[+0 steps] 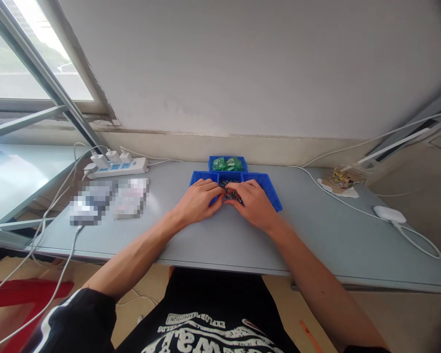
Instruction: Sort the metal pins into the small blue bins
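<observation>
My left hand [202,198] and my right hand [255,201] meet over the middle of a group of blue bins. Both have their fingers curled in a pinch, thumbs toward each other; whatever lies between the fingertips is too small to name. Beneath them, small dark and metallic parts [230,183] fill the middle bin, whose front is partly covered by my hands. On the left is a blue bin [206,175], its inside mostly behind my left hand. To the right, another blue bin [270,189] extends past my right hand. Green bags [228,163] sit in the blue bin at the back.
A white power strip [123,168] with plugged-in chargers stands at the table's back left. Two blurred flat items [130,198] lie in front of it. At right are a clear bag of small parts [340,180], a white case [389,214] and a looping white cable [422,242].
</observation>
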### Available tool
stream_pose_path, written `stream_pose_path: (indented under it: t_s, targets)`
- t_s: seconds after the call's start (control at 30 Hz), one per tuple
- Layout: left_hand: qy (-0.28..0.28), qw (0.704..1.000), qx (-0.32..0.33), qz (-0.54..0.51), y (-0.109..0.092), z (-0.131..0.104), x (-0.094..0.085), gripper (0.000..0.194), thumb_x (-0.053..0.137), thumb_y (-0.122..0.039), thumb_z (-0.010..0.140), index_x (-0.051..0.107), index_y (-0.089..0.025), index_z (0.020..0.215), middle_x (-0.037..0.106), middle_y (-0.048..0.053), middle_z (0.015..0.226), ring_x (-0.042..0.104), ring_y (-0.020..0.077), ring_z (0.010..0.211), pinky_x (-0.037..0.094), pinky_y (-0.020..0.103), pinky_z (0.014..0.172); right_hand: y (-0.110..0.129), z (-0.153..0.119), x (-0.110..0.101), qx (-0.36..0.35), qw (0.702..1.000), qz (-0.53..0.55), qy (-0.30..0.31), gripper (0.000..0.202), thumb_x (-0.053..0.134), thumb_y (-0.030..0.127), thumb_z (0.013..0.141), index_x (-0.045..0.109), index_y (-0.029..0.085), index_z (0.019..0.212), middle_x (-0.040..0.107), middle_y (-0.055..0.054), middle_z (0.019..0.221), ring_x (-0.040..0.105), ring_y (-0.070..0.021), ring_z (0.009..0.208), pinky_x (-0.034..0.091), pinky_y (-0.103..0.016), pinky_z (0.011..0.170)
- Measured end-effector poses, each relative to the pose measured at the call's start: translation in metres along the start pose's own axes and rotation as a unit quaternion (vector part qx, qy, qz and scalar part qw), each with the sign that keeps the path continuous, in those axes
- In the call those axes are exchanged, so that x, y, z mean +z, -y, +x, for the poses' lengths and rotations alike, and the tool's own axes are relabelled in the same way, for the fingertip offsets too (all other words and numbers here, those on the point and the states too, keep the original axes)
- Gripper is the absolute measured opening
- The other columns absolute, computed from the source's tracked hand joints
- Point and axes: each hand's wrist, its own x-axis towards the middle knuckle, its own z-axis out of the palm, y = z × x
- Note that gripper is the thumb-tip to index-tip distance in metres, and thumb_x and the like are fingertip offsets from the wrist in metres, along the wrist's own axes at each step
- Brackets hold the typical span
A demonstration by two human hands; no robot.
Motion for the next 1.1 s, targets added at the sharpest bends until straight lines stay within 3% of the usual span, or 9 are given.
stream_pose_path:
  t_s: [0.13,0.27,0.43,0.57,0.63,0.73,0.8,0.97,1.1]
  targets:
    - [0.002,1.000,0.000,-0.002,0.000,0.000,-0.001,0.023,0.047,-0.024,0.103,0.070,-0.019,0.103,0.073,0.006,0.096,0.063,0.0201,0.091,0.044,0.036,0.081,0.000,0.000,0.000,-0.005,1.000,-0.009,-0.008,0.021,0.048,0.032,0.108,0.062,0.022,0.096,0.074,-0.005,0.089,0.064,-0.0215,0.083,0.043,-0.037,0.087]
    - [0.003,1.000,0.001,0.000,-0.001,0.000,-0.001,0.023,0.047,-0.024,0.103,0.070,-0.019,0.104,0.073,0.006,0.096,0.064,0.0202,0.092,0.043,0.035,0.081,-0.001,0.001,-0.001,-0.020,1.000,-0.008,-0.003,0.019,0.048,0.032,0.108,0.062,0.021,0.103,0.074,-0.006,0.093,0.065,-0.0214,0.085,0.042,-0.037,0.087]
    - [0.003,1.000,0.008,-0.005,-0.001,0.000,-0.001,0.023,0.048,-0.024,0.103,0.070,-0.019,0.103,0.074,0.005,0.096,0.064,0.0199,0.091,0.043,0.035,0.080,-0.001,0.001,0.001,-0.009,1.000,-0.014,0.008,0.029,0.043,0.033,0.110,0.064,0.021,0.095,0.073,-0.006,0.087,0.063,-0.0208,0.082,0.042,-0.037,0.085]
    - [-0.006,1.000,0.003,0.000,-0.001,0.000,-0.001,0.022,0.049,-0.024,0.103,0.070,-0.019,0.102,0.074,0.006,0.097,0.064,0.0202,0.091,0.045,0.036,0.081,0.002,0.002,0.002,-0.004,1.000,-0.018,-0.006,0.030,0.042,0.038,0.110,0.066,0.021,0.110,0.076,-0.007,0.095,0.065,-0.0218,0.084,0.042,-0.038,0.086]
    - [-0.012,1.000,-0.006,0.004,0.001,0.000,-0.002,0.022,0.050,-0.025,0.103,0.071,-0.019,0.102,0.074,0.006,0.097,0.065,0.0204,0.091,0.046,0.036,0.082,0.000,0.003,-0.001,0.029,0.998,-0.038,-0.042,0.030,0.040,0.037,0.110,0.067,0.022,0.113,0.077,-0.006,0.098,0.065,-0.0223,0.085,0.040,-0.040,0.090]
    - [-0.026,0.999,-0.028,0.014,0.008,0.001,-0.005,0.024,0.049,-0.026,0.103,0.072,-0.019,0.103,0.075,0.006,0.096,0.065,0.0206,0.091,0.047,0.036,0.083,-0.013,0.005,-0.014,0.115,0.982,-0.094,-0.117,0.032,0.039,0.033,0.108,0.069,0.025,0.102,0.077,-0.006,0.092,0.064,-0.0248,0.086,0.036,-0.047,0.097]
    - [-0.037,0.998,-0.052,0.024,0.017,0.001,-0.008,0.026,0.048,-0.026,0.103,0.073,-0.020,0.104,0.074,0.006,0.095,0.065,0.0203,0.090,0.048,0.037,0.083,-0.028,0.008,-0.027,0.161,0.971,-0.116,-0.133,0.031,0.042,0.034,0.105,0.070,0.024,0.096,0.074,-0.007,0.087,0.063,-0.0270,0.086,0.036,-0.048,0.095]
    - [-0.003,0.991,-0.115,0.065,0.043,-0.004,-0.015,0.028,0.050,-0.028,0.102,0.077,-0.020,0.106,0.071,0.009,0.102,0.062,0.0248,0.097,0.051,0.040,0.089,-0.076,0.016,-0.048,0.186,0.972,-0.139,-0.032,0.024,0.049,0.032,0.101,0.071,0.023,0.099,0.074,-0.008,0.091,0.062,-0.0297,0.093,0.037,-0.048,0.091]
    - [-0.003,0.988,-0.128,0.085,0.053,0.001,-0.018,0.037,0.055,-0.029,0.100,0.068,-0.021,0.134,0.064,0.012,0.126,0.057,0.0296,0.111,0.051,0.048,0.100,-0.106,0.020,-0.038,0.134,0.979,-0.139,0.059,0.023,0.059,0.028,0.096,0.072,0.024,0.114,0.075,-0.011,0.110,0.059,-0.0341,0.109,0.039,-0.050,0.093]
